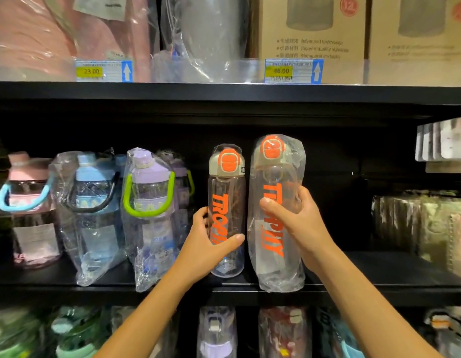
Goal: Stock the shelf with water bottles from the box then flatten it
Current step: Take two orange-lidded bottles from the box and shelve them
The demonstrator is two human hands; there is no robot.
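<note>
In the head view, the left hand (206, 244) is gripping the unwrapped orange-capped bottle (226, 184) at centre frame. Its fingers are curling round the lower body, with the thumb lying across the orange lettering. This bottle is standing upright on the black shelf (379, 288).

Just right of it, the right hand (294, 223) is holding the larger orange-capped bottle (274, 171), which is sitting inside a clear plastic bag. The fingers are clamping round its middle and the thumb is pressing on the front. Its base is sitting at the shelf's front edge, and the two bottles are standing side by side, nearly touching.

At left of the frame, a purple bottle (151, 177), a blue bottle (95, 177) and a pink bottle (27, 177) are sharing the same shelf. Across the upper frame, two price tags (104, 71) are hanging beneath the stock above.
</note>
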